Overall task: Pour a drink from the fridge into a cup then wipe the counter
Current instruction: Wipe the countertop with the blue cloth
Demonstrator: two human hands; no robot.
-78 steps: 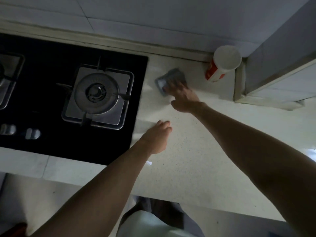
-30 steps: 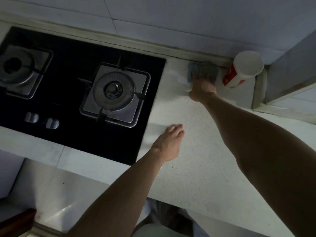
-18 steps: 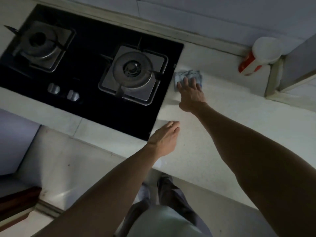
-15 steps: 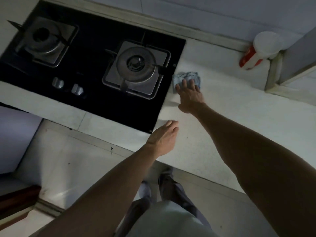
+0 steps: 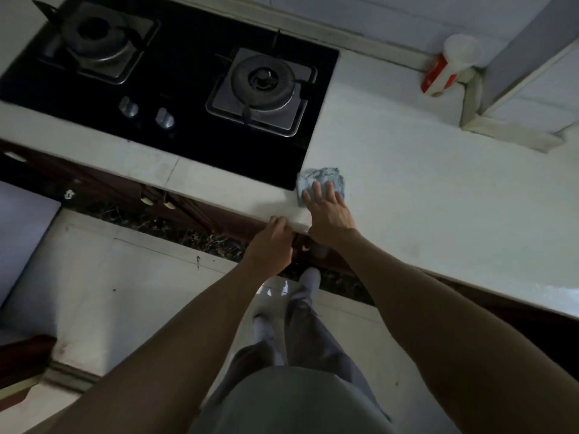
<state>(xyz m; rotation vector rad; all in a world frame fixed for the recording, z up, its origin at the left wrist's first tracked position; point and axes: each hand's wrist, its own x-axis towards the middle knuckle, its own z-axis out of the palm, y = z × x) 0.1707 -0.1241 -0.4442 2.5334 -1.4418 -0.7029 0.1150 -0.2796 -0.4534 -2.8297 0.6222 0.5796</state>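
A crumpled blue-grey cloth (image 5: pixel 319 177) lies on the pale counter (image 5: pixel 423 189), just off the hob's near right corner. My right hand (image 5: pixel 327 211) presses flat on the cloth with straight fingers. My left hand (image 5: pixel 272 242) hangs at the counter's front edge, its fingers curled under just below the lip; I see nothing held in it. A red-and-white paper cup (image 5: pixel 448 68) stands in the far corner against the wall, well away from both hands.
A black two-burner gas hob (image 5: pixel 175 76) with two knobs fills the counter's left part. A tiled pillar (image 5: pixel 532 67) juts out at the far right. Dark cabinet fronts (image 5: pixel 200 214) run under the counter, and my legs stand on the pale floor.
My right hand has dragged the cloth from the back wall towards the counter's front edge. My left hand has slid off the counter top down to its edge, fingers curling.
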